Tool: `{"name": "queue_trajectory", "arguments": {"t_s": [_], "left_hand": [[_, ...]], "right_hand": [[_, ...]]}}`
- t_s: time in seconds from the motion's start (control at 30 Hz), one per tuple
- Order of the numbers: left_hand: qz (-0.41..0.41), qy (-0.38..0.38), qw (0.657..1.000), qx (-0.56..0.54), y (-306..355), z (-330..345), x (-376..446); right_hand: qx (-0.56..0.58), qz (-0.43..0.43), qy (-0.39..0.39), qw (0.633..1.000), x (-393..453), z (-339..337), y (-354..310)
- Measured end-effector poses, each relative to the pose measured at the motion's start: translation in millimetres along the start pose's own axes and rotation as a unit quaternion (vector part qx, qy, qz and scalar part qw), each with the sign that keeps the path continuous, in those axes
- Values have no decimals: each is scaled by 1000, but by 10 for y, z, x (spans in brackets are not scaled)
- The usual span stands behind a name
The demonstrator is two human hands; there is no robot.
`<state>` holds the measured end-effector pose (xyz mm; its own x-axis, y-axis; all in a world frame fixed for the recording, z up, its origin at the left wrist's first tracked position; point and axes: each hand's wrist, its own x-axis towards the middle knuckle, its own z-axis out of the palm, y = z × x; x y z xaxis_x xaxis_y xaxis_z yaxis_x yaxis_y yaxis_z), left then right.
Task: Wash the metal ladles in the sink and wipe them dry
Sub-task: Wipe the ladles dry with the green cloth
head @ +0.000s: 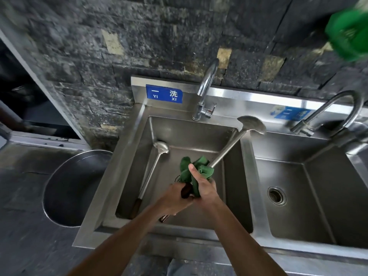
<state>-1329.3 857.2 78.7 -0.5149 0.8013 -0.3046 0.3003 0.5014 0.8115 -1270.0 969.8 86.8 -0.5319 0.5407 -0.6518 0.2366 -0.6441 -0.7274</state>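
A long metal ladle [229, 146] slants up over the left sink basin [135, 156], its bowl near the basin's back right corner. My left hand [175, 198] grips its dark wooden handle. My right hand [203, 186] is closed on a green cloth [197, 170] wrapped around the ladle's shaft just above the handle. A second metal ladle [153, 170] leans inside the basin along its left side, bowl up and dark handle at the front left corner.
A chrome tap [205, 90] rises behind the left basin, and a second tap [338, 110] stands over the right basin [294, 196] with its drain. A large round metal bowl [71, 188] sits left of the sink. A blurred green object [350, 28] hangs at the top right.
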Motion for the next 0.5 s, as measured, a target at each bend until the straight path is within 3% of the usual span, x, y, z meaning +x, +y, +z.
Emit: {"name": "queue_trajectory", "arguments": {"t_s": [0.17,0.3,0.43,0.5], "left_hand": [[15,33,996,-86,224,3,-284],[47,93,991,-88,436,-46,-439],[79,125,989,-5,612,-166,-527],[90,137,985,46,662,-274,-585]], "right_hand": [[-123,-175,87,973,-413,202,-94],[-295,-336,143,883,-767,344,-191],[-405,-395,218,795,-1131,527,-323],[-431,-439,215,758,-1266,567,-352]]}}
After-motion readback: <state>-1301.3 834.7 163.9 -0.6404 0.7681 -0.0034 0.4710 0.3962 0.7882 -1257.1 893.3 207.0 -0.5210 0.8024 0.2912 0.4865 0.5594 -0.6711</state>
